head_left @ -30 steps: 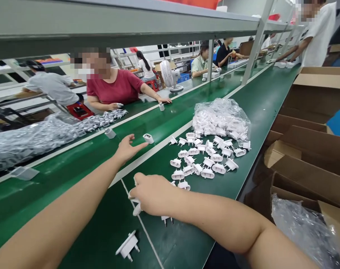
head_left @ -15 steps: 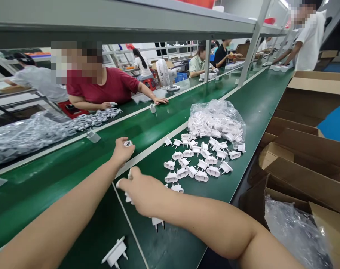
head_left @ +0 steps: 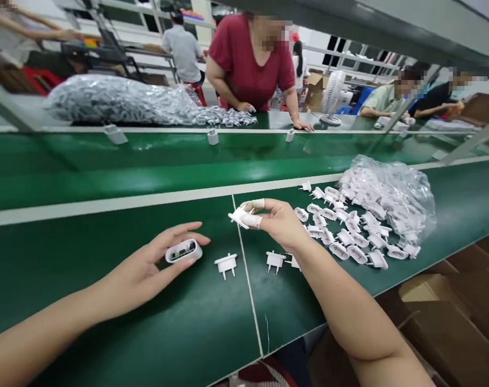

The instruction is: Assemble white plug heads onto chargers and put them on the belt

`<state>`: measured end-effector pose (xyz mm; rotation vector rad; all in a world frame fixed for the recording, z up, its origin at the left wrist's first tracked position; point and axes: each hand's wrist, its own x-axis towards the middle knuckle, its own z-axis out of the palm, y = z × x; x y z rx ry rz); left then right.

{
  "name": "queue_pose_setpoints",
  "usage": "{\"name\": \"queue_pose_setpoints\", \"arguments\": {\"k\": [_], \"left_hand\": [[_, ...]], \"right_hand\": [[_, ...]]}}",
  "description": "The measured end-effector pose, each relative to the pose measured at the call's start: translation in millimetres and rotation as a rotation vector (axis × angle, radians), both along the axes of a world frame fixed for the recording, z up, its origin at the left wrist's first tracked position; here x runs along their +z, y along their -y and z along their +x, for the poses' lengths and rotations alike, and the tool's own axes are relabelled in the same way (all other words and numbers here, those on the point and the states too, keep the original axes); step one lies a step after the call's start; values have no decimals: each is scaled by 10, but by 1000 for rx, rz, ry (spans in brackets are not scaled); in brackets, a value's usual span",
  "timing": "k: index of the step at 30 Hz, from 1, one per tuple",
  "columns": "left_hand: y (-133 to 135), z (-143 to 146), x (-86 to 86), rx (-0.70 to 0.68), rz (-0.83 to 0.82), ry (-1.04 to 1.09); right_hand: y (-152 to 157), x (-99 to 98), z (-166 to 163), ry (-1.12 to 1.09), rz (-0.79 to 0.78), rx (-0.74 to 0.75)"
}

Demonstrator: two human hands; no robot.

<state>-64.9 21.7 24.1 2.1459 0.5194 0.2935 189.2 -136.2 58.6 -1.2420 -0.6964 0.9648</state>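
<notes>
My left hand (head_left: 147, 271) is closed around a white oval charger housing (head_left: 184, 251), its open end facing me with circuit parts showing inside. To its right, my right hand (head_left: 282, 220) pinches a white two-pin plug cap (head_left: 241, 217) between fingertips in pale finger covers. Between and below the hands, one loose plug cap (head_left: 226, 264) rests pins-down on the green bench. Another plug cap (head_left: 275, 260) lies below my right hand, and my wrist partly hides one more beside it. The two held pieces are apart.
Several scattered plug caps (head_left: 357, 254) and a clear bag of them (head_left: 393, 199) lie to the right. Beyond the white divider strip (head_left: 147, 201) runs a green conveyor (head_left: 155, 174) with white housings (head_left: 213, 137). A co-worker in red (head_left: 254, 59) sits opposite. Cardboard boxes (head_left: 449, 317) stand lower right.
The view has swung left. My left hand has come back from the conveyor with the charger housing, and my right hand has lifted a plug cap from the bench.
</notes>
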Motion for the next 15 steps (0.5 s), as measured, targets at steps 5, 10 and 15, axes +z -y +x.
{"name": "queue_pose_setpoints", "arguments": {"k": [5,10,15], "left_hand": [[152,0,-228,-73,5,104],[181,64,-381,-63,-31,172],[157,-4,-368,52,32,160]], "right_hand": [[-57,-25,-142,-28,-108,40],[-89,-84,-270,99,-80,54],[-68,-62,-297,207,-53,133]]}}
